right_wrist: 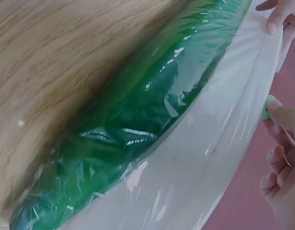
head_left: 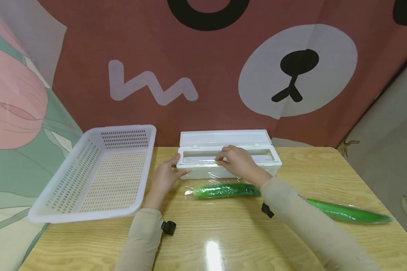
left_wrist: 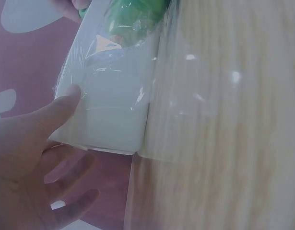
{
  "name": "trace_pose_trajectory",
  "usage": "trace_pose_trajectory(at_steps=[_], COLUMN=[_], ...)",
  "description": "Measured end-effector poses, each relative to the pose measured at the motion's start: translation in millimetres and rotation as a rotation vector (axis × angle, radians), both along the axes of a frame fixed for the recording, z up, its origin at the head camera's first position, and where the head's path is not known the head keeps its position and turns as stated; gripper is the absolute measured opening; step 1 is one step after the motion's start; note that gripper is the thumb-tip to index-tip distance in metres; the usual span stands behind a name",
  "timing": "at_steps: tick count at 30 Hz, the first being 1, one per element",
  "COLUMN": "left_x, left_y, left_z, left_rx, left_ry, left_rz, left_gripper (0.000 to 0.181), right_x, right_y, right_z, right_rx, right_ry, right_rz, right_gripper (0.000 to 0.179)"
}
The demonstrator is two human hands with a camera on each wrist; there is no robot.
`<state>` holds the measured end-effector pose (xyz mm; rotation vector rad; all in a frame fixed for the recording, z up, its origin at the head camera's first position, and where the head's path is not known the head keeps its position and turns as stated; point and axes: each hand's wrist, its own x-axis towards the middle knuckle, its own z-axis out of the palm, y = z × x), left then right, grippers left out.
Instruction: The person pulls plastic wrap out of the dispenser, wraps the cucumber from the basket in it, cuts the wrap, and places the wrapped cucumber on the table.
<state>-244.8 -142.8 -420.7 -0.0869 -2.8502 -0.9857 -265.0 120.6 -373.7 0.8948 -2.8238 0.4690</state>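
A white plastic wrap dispenser [head_left: 198, 174] stands at the back of the table with its lid tipped back and a roll inside. At its left end, my left hand [head_left: 164, 177] holds the box, thumb on the front face. My right hand [head_left: 239, 162] pinches a small green slide cutter [right_wrist: 267, 108] between thumb and finger at the front upper edge. Clear film hangs over the front and reaches a green cucumber [head_left: 224, 190] lying just before the box, which is covered in film. In the left wrist view, the left thumb presses on the film-covered face [left_wrist: 113, 105].
To the left stands a white slotted basket [head_left: 150, 162]. A second film-wrapped cucumber [head_left: 352, 212] lies at the right, partly behind the right sleeve. A printed cloth [head_left: 190, 116] hangs directly behind the wooden table [head_left: 207, 226].
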Motion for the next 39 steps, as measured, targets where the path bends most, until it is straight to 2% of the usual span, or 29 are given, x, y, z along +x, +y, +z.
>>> trace_pose_trajectory(at_steps=[9, 16, 39], left_x=[1.1, 1.3, 0.3], left_y=[1.2, 1.7, 0.5], left_z=[1.8, 2.0, 1.5], left_rx=[0.025, 0.016, 0.040], left_ry=[-0.015, -0.016, -0.017], left_rz=[-0.011, -0.002, 0.003], left_gripper=[0.077, 0.076, 0.075], right_x=[0.8, 1.9, 0.8], right_y=[12.9, 18.7, 29.0], right_z=[-1.4, -2.3, -1.5], right_rx=[0.015, 0.014, 0.014], right_ry=[0.050, 0.041, 0.078], right_rz=[0.019, 0.000, 0.028], right_gripper=[0.012, 0.013, 0.013])
